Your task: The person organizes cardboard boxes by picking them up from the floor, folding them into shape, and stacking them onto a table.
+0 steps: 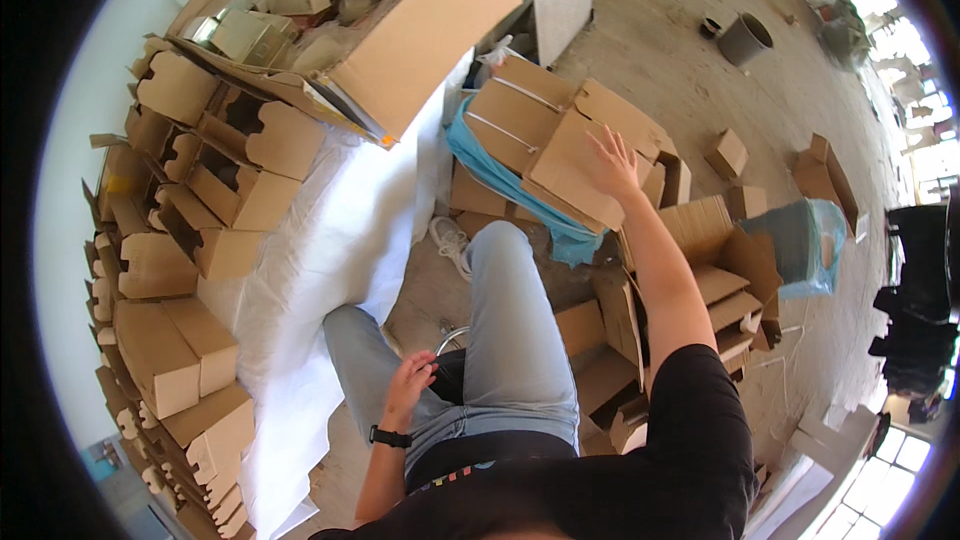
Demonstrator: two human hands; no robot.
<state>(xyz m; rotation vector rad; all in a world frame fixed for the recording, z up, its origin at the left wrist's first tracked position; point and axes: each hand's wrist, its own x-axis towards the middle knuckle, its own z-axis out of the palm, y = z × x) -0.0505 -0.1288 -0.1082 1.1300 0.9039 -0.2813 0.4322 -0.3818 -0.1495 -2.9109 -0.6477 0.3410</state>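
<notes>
My right hand [615, 165] is stretched forward with its fingers spread, over a stack of flat brown cardboard pieces [562, 162]. The fingers appear to lie on the top sheet. White straps cross part of the stack, and a blue plastic sheet [520, 190] hangs along its near side. Close to my lap, my left hand [408, 382] hovers by my thigh, its fingers loosely bent and apart, holding nothing I can see. To my left, several folded cardboard boxes [262, 202] with open tops stand in rows on a white-covered surface [310, 210].
A large carton [430, 30] full of small boxes stands at the far left. Open cartons [700, 225] lie to my right, beside a blue plastic-wrapped block [795, 245]. A small box [727, 154] and a grey bin [745, 40] stand on the concrete floor farther off.
</notes>
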